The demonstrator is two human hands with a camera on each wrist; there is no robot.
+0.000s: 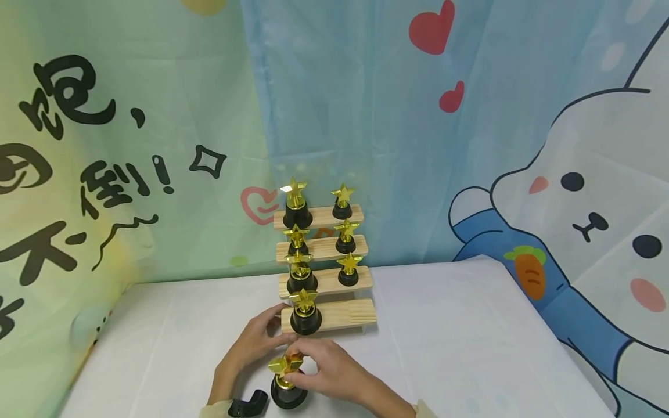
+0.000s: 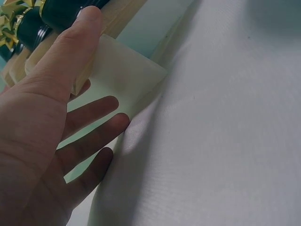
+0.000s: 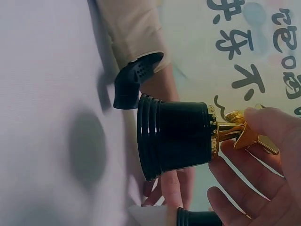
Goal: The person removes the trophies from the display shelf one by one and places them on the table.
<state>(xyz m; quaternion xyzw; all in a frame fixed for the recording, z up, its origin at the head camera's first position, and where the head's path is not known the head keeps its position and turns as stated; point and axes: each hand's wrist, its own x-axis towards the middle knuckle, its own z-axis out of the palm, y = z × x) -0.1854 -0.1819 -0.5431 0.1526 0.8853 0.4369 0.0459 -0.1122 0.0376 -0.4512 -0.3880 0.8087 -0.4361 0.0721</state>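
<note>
Trophy | star in right grip | four-tier rack: seven trophies

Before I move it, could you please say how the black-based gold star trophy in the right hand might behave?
The trophy looks stiff: no bend shows where the right hand pinches its gold star. Its glossy finish may be slippery. Set upright, it should resist tipping, as its black base widens downward.

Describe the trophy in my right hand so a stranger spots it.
Find the wooden tiered stand on the white table. In front of its nearest shelf, the right hand grips a gold-star trophy with a black base. Only this one is off the shelves.
</note>
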